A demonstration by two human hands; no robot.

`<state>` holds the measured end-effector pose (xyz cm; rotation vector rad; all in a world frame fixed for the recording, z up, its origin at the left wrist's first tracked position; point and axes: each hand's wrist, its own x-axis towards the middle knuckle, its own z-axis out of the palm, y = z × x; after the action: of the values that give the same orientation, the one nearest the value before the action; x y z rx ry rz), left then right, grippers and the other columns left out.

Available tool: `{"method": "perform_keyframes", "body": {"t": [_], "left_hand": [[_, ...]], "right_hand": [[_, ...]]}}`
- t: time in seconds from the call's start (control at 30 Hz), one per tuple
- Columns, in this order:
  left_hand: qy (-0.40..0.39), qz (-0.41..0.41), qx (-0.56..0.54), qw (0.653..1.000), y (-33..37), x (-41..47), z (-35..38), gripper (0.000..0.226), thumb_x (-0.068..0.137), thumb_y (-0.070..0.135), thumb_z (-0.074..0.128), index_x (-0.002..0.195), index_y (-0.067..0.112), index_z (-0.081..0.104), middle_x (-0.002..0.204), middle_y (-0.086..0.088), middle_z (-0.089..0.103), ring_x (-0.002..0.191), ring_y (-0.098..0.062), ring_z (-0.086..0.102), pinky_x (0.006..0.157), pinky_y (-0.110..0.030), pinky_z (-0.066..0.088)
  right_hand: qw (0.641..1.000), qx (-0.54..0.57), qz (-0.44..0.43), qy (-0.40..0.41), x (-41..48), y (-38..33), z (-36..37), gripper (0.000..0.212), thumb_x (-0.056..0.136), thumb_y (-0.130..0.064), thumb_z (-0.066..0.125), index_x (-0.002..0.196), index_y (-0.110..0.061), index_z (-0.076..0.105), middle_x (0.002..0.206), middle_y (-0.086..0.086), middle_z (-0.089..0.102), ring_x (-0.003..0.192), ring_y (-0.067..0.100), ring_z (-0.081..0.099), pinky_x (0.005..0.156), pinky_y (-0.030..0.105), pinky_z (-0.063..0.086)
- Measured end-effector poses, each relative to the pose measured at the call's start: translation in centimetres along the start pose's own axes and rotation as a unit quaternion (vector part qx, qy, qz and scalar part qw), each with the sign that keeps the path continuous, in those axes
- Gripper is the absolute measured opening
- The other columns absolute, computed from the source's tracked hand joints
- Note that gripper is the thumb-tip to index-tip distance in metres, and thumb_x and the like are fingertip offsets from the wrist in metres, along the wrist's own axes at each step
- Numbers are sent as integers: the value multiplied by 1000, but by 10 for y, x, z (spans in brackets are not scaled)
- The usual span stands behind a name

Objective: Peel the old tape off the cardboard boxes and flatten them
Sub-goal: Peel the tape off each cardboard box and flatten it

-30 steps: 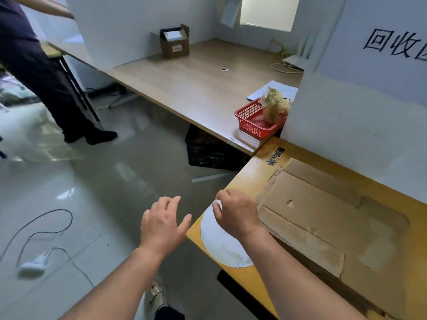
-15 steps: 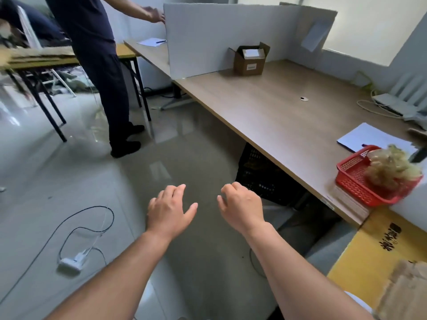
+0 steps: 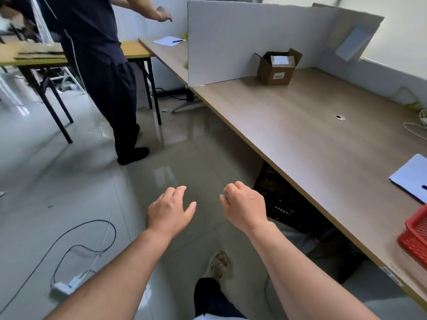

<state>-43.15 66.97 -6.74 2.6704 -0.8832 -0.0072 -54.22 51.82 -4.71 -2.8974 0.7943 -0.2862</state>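
Observation:
A small brown cardboard box (image 3: 277, 66) stands with its flaps open at the far end of the long wooden desk (image 3: 312, 139), beside a white divider board. My left hand (image 3: 169, 210) and my right hand (image 3: 245, 207) hang in the air over the floor, well short of the box, both holding nothing. The left hand's fingers are relaxed; the right hand's fingers are loosely curled. Flattened cardboard sheets (image 3: 39, 54) lie on a yellow folding table at the far left.
A person in dark clothes (image 3: 104, 72) stands between the folding table and the desk. A red basket (image 3: 416, 234) and a paper sheet (image 3: 411, 177) sit at the desk's right. A black crate (image 3: 277, 199) is under the desk. A cable and power strip (image 3: 69, 282) lie on the floor.
My view has swung left, away from the yellow table with the flattened cardboard, which has left the frame. My right hand came off that table; both hands now hover over the floor.

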Motion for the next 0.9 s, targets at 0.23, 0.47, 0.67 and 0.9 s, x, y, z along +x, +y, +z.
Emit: {"method": "perform_keyframes", "body": {"t": [0.23, 0.47, 0.67, 0.9], "left_hand": [[-7, 39, 39, 998, 35, 156, 13, 42, 92, 50, 49, 127, 27, 53, 116, 6, 57, 113, -13, 53, 78, -27, 41], [-4, 74, 38, 997, 96, 298, 30, 33, 93, 49, 47, 118, 30, 58, 110, 11, 61, 109, -9, 54, 73, -25, 37], [-21, 99, 17, 995, 125, 374, 53, 34, 94, 49, 45, 119, 29, 58, 109, 10, 61, 106, -11, 55, 76, -27, 42], [-30, 170, -6, 985, 169, 490, 79, 38, 94, 48, 45, 123, 28, 57, 117, 9, 61, 107, -13, 57, 72, -27, 42]], "right_hand": [[1000, 10, 12, 11, 139, 50, 4, 28, 96, -36, 36, 95, -17, 56, 95, -2, 57, 82, 22, 57, 70, 32, 47], [998, 12, 46, 51, 264, 116, 4, 28, 94, -36, 39, 95, -17, 61, 94, 0, 61, 82, 26, 60, 66, 29, 40], [996, 13, 71, 49, 334, 158, 12, 29, 94, -34, 40, 102, -17, 62, 98, -1, 63, 85, 26, 60, 67, 29, 39], [990, -24, 122, 71, 418, 217, 7, 30, 95, -35, 39, 106, -17, 61, 101, 0, 63, 87, 26, 60, 66, 28, 35]]}}
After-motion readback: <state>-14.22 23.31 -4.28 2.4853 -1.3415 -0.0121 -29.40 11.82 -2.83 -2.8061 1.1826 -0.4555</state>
